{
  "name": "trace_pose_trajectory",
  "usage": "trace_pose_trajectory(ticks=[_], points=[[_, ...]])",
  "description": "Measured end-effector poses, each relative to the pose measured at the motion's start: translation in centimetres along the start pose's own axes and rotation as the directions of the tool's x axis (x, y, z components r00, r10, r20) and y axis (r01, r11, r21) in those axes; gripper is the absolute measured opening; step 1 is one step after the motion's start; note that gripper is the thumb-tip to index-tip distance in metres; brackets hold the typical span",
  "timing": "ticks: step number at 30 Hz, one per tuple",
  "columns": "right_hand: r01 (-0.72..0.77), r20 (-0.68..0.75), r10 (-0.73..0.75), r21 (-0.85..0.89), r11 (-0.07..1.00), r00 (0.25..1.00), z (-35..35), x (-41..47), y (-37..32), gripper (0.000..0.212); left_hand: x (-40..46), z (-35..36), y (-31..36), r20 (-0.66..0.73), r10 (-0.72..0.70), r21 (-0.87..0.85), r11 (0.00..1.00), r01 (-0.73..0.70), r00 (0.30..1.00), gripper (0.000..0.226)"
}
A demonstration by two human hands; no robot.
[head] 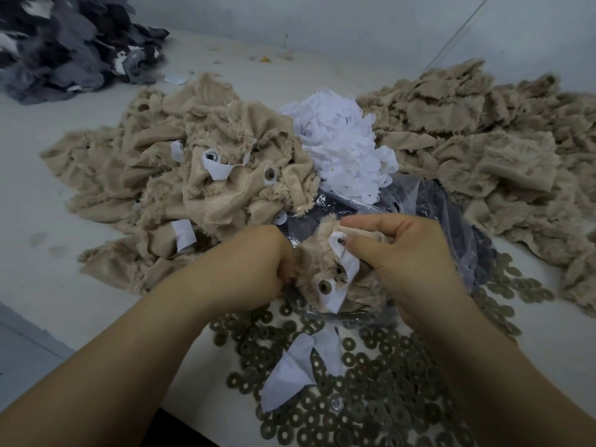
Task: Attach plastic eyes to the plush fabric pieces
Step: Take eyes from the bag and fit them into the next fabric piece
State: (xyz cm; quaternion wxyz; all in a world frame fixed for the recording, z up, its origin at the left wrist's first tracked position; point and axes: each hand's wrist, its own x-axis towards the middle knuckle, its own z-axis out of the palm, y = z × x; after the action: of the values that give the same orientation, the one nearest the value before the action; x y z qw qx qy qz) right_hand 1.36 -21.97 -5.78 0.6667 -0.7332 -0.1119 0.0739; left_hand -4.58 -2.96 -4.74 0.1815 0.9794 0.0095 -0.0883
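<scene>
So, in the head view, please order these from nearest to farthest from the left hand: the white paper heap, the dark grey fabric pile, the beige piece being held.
From the left hand:
1. Beige piece, in both hands' grip, touching it.
2. White paper heap, beyond, centre right.
3. Dark grey fabric pile, far left corner.

There is only one view, from a camera worn on the person's head. It looks forward and steeply down at the table [80, 201], very near. Both forearms come in from the lower edge of the frame. The wide lens bends the far wall at the top.
</scene>
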Motion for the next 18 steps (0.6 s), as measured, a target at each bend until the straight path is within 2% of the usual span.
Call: trace_pose_trajectory(ticks=[6, 10, 13, 18], points=[[-0.015, -0.010, 0.015, -0.022, 1.000, 1.000, -0.2, 0.0, -0.2, 0.025, -0.3, -1.3, -0.3, -0.071, -0.018, -0.185, 0.983, 0.005, 0.997, 0.022], [-0.022, -0.018, 0.021, -0.049, 0.999, 1.000, -0.1, 0.1, 0.0, 0.025, -0.7, -1.7, 0.2, -0.187, -0.025, -0.256, 0.966, -0.024, 0.982, 0.035], [-0.027, -0.026, 0.025, -0.076, 0.997, 0.999, -0.1, 0.1, 0.1, 0.021, -0.7, -1.6, 0.4, -0.255, -0.034, -0.316, 0.947, -0.050, 0.966, 0.031], [-0.051, 0.000, 0.051, -0.116, 0.992, 0.999, -0.1, 0.1, 0.0, 0.017, -0.6, -0.8, 0.3, -0.146, -0.125, -0.514, 0.857, 0.033, 0.981, 0.020]])
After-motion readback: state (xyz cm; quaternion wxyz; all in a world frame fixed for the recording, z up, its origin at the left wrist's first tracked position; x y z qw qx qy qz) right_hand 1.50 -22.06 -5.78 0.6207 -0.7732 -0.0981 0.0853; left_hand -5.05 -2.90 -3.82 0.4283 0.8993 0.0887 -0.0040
